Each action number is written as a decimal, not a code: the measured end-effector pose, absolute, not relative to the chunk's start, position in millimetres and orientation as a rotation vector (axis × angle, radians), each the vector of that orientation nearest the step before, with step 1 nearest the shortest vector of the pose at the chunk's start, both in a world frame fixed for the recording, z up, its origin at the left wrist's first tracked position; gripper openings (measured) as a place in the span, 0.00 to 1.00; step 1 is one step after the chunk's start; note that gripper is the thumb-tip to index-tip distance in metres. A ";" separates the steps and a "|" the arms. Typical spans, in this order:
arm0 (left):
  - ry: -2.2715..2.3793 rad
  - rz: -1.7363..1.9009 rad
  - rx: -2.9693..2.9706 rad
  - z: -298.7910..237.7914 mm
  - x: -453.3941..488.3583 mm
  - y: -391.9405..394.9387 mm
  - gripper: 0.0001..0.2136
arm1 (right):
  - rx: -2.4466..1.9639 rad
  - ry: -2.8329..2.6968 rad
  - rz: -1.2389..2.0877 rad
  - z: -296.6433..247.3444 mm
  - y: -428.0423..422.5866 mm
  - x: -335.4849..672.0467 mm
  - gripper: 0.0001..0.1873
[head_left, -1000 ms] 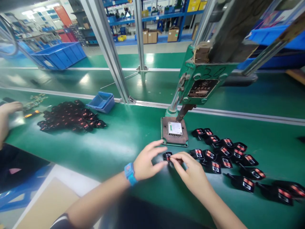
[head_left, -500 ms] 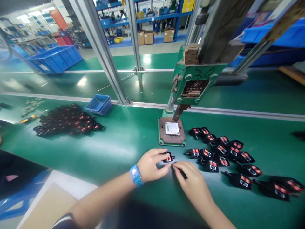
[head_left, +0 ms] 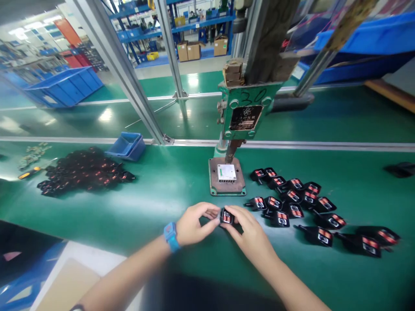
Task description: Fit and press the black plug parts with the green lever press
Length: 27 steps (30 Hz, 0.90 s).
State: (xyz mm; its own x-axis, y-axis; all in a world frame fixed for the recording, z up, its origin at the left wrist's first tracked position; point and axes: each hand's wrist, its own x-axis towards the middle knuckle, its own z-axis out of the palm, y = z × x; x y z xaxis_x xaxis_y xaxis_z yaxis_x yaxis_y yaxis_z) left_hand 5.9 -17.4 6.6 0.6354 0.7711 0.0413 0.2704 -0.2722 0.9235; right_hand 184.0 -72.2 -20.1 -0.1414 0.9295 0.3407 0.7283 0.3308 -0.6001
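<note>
A small black plastic housing [head_left: 226, 216] with red and silver pieces inside its face is pinched between the thumb and fingers of my right hand [head_left: 251, 226]. Just left of it is my left hand [head_left: 196, 222], with a blue watch on the wrist. Its thumb and fingers are curved and apart, the tips close to the housing's left side; whether they touch it I cannot tell. Beyond both hands stands a green hand press [head_left: 243, 116], with a silver block fixture [head_left: 226, 172] on its base plate. Several similar black housings [head_left: 293, 196] lie to the right of the press.
At left is a heap of black parts [head_left: 86, 170], with a small blue bin [head_left: 126, 147] behind it. A yellow-handled screwdriver [head_left: 30, 173] lies beyond the heap. An aluminium rail and upright post [head_left: 119, 71] edge the bench. A single dark part [head_left: 401, 169] lies far right.
The housing has passed from under my left hand's fingers into my right hand's grip and been turned. My left hand has drawn back slightly left. The camera view has shifted a little.
</note>
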 end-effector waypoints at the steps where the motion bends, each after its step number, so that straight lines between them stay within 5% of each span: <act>1: 0.882 0.605 1.835 7.3 6.8 -15.9 0.10 | -1.459 -1.928 0.387 -20.8 -71.9 183.8 0.18; 13: 1.233 0.653 2.091 6.0 10.7 -1.6 0.09 | -1.627 -1.838 0.573 -15.1 -71.6 177.5 0.20; 18: 1.013 0.555 2.145 7.2 28.2 -19.7 0.30 | -1.589 -1.856 0.562 -12.9 -90.2 176.1 0.29; 24: 1.210 0.457 2.197 -4.1 -9.8 -22.2 0.26 | -1.737 -1.402 -0.032 -6.1 -123.6 208.3 0.15; 27: 1.482 0.613 2.300 -4.5 -60.7 -5.8 0.27 | -1.909 -1.289 -0.200 -9.9 -121.7 232.0 0.17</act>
